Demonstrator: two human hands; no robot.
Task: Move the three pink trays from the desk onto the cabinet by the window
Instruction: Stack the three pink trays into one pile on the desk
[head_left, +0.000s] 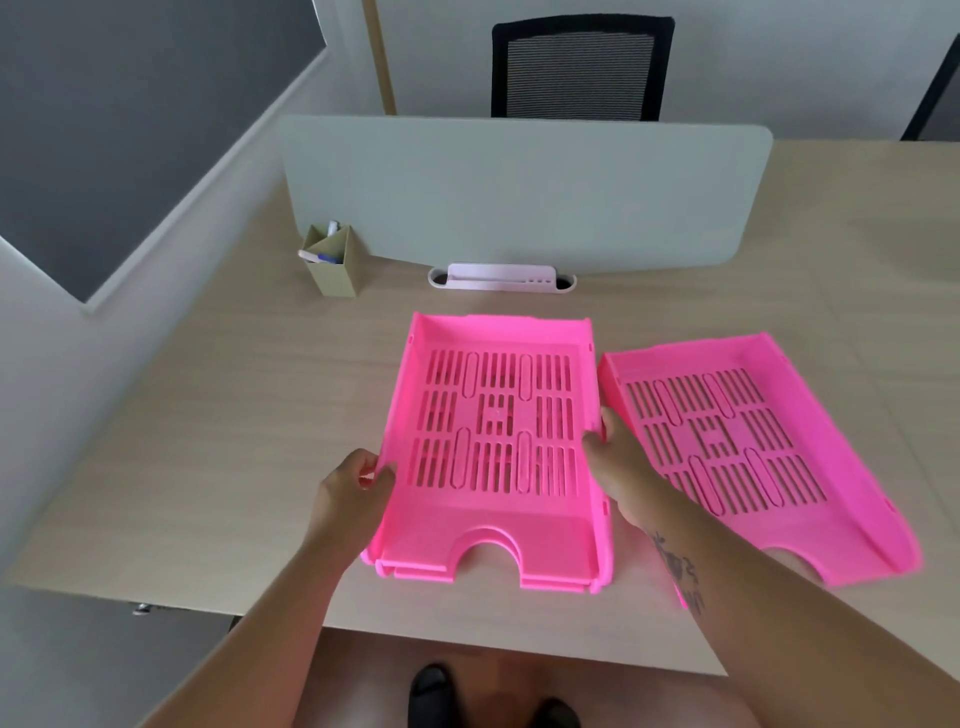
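A stack of two nested pink slotted trays lies at the middle of the light wooden desk; only the front edge of the lower tray shows beneath the top one. My left hand grips the stack's left wall. My right hand grips its right wall. A third pink tray lies flat just to the right, turned a little clockwise, close to my right forearm.
A grey divider panel stands across the desk's back, with a white cable slot at its foot. A cardboard pen holder sits at the back left. A black mesh chair is beyond the panel.
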